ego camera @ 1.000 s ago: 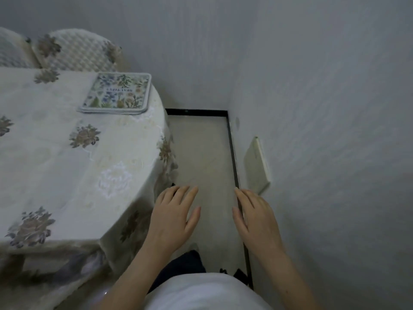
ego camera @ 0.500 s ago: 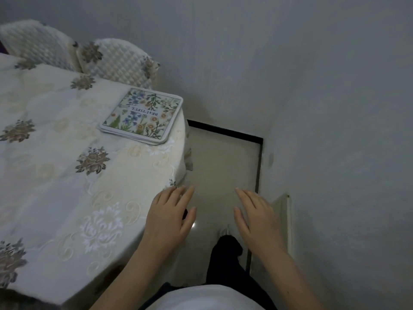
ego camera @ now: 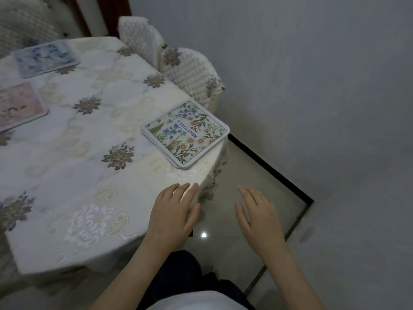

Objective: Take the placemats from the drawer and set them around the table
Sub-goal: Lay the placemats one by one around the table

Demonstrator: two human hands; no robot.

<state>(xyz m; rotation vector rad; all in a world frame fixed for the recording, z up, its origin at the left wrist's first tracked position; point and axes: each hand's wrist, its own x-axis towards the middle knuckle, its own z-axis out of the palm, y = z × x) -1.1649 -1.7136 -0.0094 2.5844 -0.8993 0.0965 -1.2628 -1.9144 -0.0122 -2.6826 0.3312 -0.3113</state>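
Note:
A small stack of floral placemats [ego camera: 186, 134] lies at the table's near right corner, its top one printed with flowers and the word BEAUTIFUL. A pink placemat [ego camera: 17, 106] sits at the left edge and a blue one [ego camera: 44, 58] at the far left, both blurred. The table [ego camera: 73, 135] wears a cream embroidered cloth. My left hand [ego camera: 173, 214] hovers flat, fingers straight, over the table's near right edge, short of the stack. My right hand [ego camera: 260, 217] is spread open over the floor beside the table. Neither hand holds anything.
Two chairs with quilted white covers [ego camera: 187, 72] stand behind the table's far right side. A grey wall [ego camera: 324, 86] runs close on the right, with a dark skirting strip [ego camera: 270, 168] along the tiled floor [ego camera: 241, 198]. The gap between table and wall is narrow.
The view has swung left, bringing more of the table and the pink and blue placemats into sight. My left hand now hovers over the table edge instead of the floor. Both hands stay open.

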